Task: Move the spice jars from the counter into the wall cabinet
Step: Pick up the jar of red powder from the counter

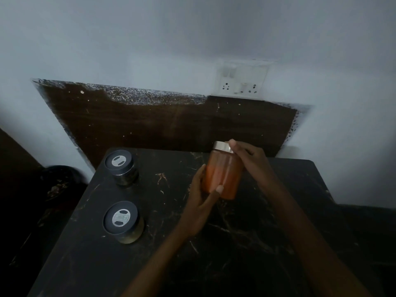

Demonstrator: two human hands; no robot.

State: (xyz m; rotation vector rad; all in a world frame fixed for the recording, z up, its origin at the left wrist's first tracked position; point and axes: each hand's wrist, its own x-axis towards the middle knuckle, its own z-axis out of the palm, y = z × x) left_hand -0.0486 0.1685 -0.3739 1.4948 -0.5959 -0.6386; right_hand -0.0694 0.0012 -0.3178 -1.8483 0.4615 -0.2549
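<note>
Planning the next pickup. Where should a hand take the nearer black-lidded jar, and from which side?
Likely round the body below the lid, from the right: the nearer jar stands upright near the counter's left edge, its lid wider than the body.

Far jar point(121, 167), near jar point(122, 221) block counter point(235, 254) left; middle seems open

Dim, soft blur, edges warped.

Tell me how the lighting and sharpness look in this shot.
Head view: dim, bluish light; the black counter loses detail in shadow; the orange spice jar is slightly soft; the wall socket is blurred.
</note>
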